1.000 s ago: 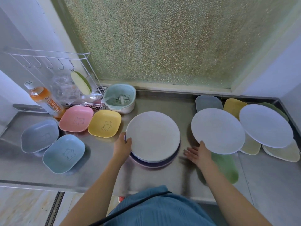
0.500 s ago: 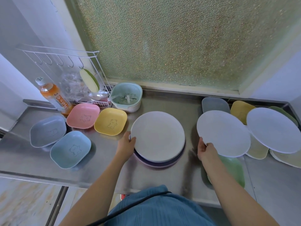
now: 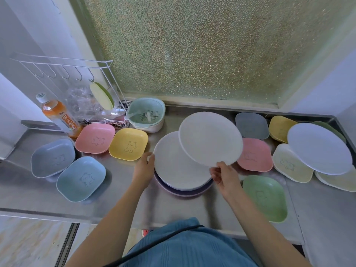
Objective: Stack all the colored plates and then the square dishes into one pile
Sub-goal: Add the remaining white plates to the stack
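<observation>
A pile of round plates [image 3: 173,166] sits mid-counter, pale plate on top and purple ones beneath. My left hand [image 3: 143,167] rests against its left rim. My right hand [image 3: 224,175] pinches the near edge of a pale round plate [image 3: 210,138], held tilted above the pile's right side. Another pale round plate [image 3: 318,148] lies on square dishes at the right. Square dishes lie around: grey-blue [image 3: 52,158], blue [image 3: 81,178], pink [image 3: 95,137] and yellow [image 3: 128,144] at the left; pink [image 3: 255,156], green [image 3: 264,196], grey [image 3: 251,125], yellow [image 3: 280,128] and cream [image 3: 290,164] at the right.
A drink bottle [image 3: 57,115] and a white wire rack [image 3: 81,89] stand at the back left. A mint strainer bowl [image 3: 147,114] sits behind the yellow dish. The steel counter [image 3: 123,199] ends at a front edge close to my body.
My right hand took hold of the pale round plate at the right, lifted it and carried it left over the pile, uncovering the pink and green dishes. My left hand stayed at the pile.
</observation>
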A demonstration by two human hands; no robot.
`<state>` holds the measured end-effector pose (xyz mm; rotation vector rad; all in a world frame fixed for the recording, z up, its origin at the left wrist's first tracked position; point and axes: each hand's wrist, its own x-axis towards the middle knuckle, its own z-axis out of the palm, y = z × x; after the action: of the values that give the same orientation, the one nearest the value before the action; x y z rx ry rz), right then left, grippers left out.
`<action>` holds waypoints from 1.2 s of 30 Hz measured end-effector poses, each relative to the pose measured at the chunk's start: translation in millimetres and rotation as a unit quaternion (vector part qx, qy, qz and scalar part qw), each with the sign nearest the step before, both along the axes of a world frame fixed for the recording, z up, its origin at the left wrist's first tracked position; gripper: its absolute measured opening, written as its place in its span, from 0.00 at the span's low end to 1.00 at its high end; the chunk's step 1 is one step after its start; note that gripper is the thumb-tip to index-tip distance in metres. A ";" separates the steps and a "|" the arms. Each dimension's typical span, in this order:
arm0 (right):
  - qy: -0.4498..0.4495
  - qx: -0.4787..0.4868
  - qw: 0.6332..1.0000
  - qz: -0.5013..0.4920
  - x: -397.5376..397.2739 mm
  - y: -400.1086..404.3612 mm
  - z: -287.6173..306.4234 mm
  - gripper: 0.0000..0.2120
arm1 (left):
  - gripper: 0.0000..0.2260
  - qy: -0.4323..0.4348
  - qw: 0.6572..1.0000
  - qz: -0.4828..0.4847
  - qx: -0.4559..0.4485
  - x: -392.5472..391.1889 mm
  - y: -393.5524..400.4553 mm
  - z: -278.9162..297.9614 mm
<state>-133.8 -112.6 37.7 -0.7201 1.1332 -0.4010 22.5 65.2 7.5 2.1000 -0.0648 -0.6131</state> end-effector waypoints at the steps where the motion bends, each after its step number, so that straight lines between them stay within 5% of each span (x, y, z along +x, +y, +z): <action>1: 0.006 -0.016 0.999 0.037 -2.0 1.5 1.2 0.09 | 0.16 -0.012 1.000 0.006 -0.005 1.2 0.0 2.0; 9: 0.089 -0.112 0.956 0.257 -12.6 4.5 1.7 0.09 | 0.14 -0.054 0.998 0.012 -0.018 6.1 -5.8 13.1; 20: 0.153 -0.115 0.911 0.366 -12.5 -2.2 -5.5 0.11 | 0.18 -0.069 0.995 -0.049 0.054 -0.3 -1.4 -1.3; 26: 0.309 -0.333 0.765 0.457 -6.3 -5.1 -3.9 0.18 | 0.18 -0.089 0.992 -0.053 0.073 -3.9 -4.4 0.8; 32: 0.315 -0.320 0.782 0.433 -10.9 -9.7 -12.1 0.18 | 0.17 -0.100 0.988 -0.059 0.106 -9.0 -6.7 2.3; 36: 0.318 -0.293 0.834 0.343 -13.7 -33.1 -12.3 0.21 | 0.15 -0.139 0.974 -0.042 0.172 -12.2 -8.0 3.6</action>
<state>-147.5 -145.6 25.4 -1.8348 1.2689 0.1510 10.3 57.1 11.1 2.5200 -0.2191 -0.3957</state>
